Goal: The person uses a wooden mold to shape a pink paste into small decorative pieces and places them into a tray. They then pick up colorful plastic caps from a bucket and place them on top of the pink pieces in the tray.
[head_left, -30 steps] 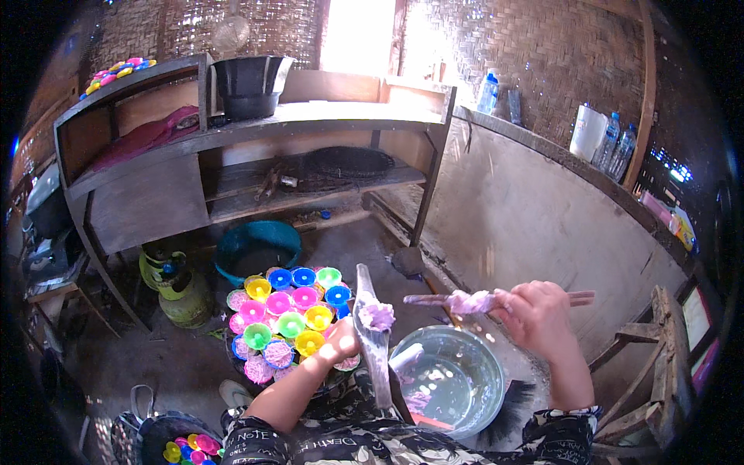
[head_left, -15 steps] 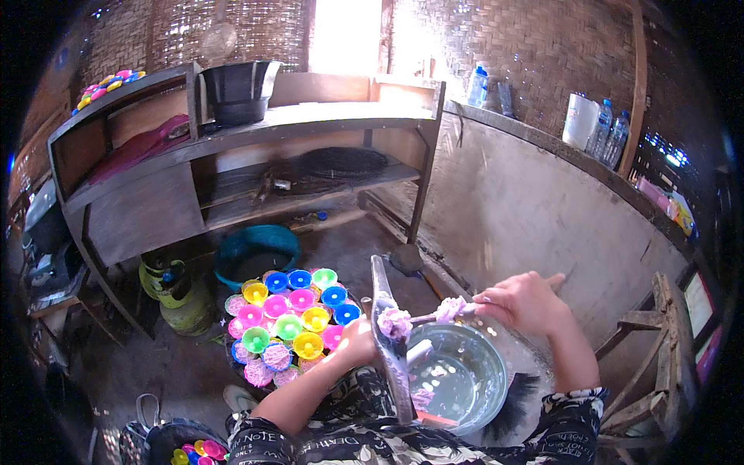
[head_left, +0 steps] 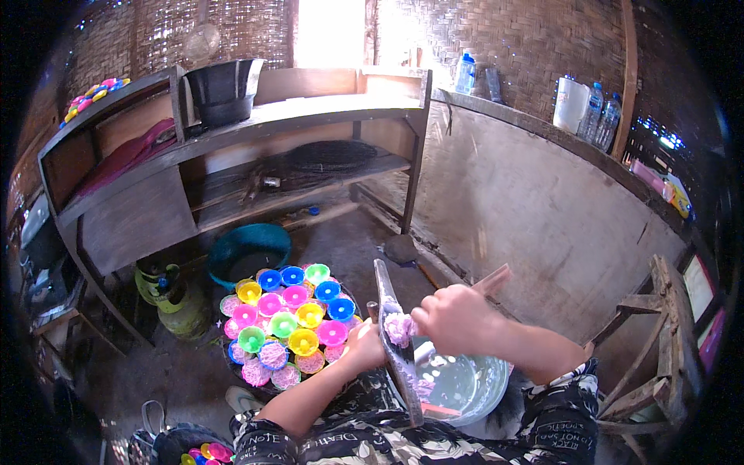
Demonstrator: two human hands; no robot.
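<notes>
My left hand (head_left: 364, 347) is closed around the near side of a long dark wooden press-like board (head_left: 405, 380), which stands tilted against my lap. A lump of pale pink dough (head_left: 399, 328) sits on the board's right face. My right hand (head_left: 459, 319) is closed on a flat wooden spatula (head_left: 494, 280), whose wide end sticks out behind the hand; its fingertips are at the dough, and they hide the spatula's front end. Left of my left hand, small bright plastic cups (head_left: 303, 342) stand crowded together, several filled with pink strands.
A clear basin (head_left: 502, 387) of cloudy water stands below my right hand. A teal basin (head_left: 225, 267) and a green gas cylinder (head_left: 184, 314) are farther left. Behind stands a wooden shelf (head_left: 310, 120) with a black bucket (head_left: 221, 93). A wooden rack (head_left: 663, 333) is at right.
My right hand has moved left with the spatula, bringing the dough from its tip to the board. My left hand keeps its hold. The view has shifted slightly.
</notes>
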